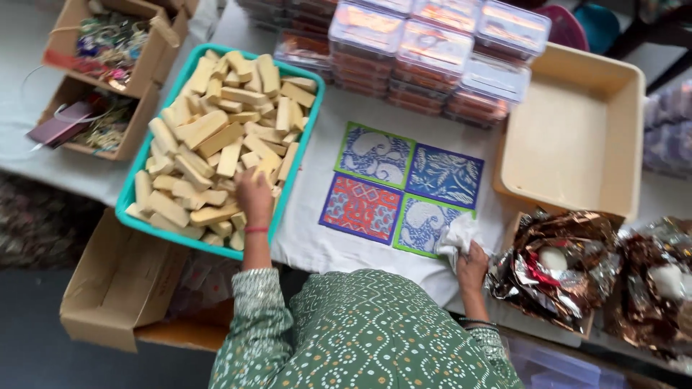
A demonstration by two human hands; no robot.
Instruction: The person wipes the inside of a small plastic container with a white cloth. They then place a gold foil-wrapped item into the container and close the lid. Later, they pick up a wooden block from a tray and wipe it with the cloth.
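Right hand (472,261): closed on crumpled white cloth (457,238), at near edge of four-panel printed cloth (401,184). Left hand (254,196): fingers curled down among tan bars (216,137) in teal tray (134,186); grasp not discernible. Beyond: stacked clear lidded boxes (432,50).

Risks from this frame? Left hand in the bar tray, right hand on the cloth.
1. The teal plastic tray overhangs the table edge; the left hand pressing among the heaped pale rectangular bars might tip it.
2. The right hand grips a crumpled white cloth beside crinkled bronze foil; it may snag.
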